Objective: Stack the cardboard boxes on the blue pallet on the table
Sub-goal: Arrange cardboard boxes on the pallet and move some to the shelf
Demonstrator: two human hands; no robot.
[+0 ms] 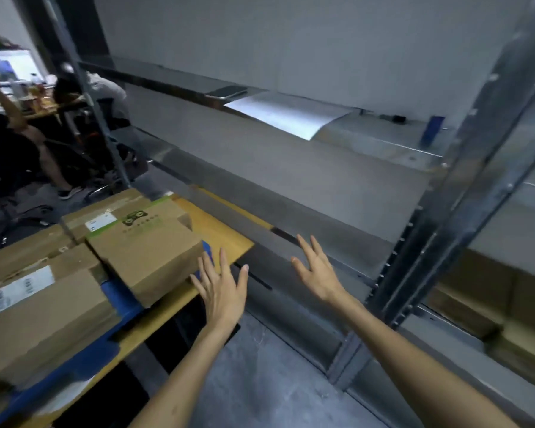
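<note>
Two wide, empty hands: left hand point(221, 291) at cardboard box point(149, 257) corner, right hand point(317, 271) beyond table point(229, 239) edge.

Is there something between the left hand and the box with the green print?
Nothing visible stands between them. The open left hand is right beside the box with the green print, at its right side, over a corner of the blue pallet. I cannot tell if it touches the box.

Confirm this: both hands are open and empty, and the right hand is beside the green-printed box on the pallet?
Wrong hand. The head view shows the left hand beside the green-printed box on the pallet; the right hand is off toward the shelving. Both hands are open and empty.
</note>
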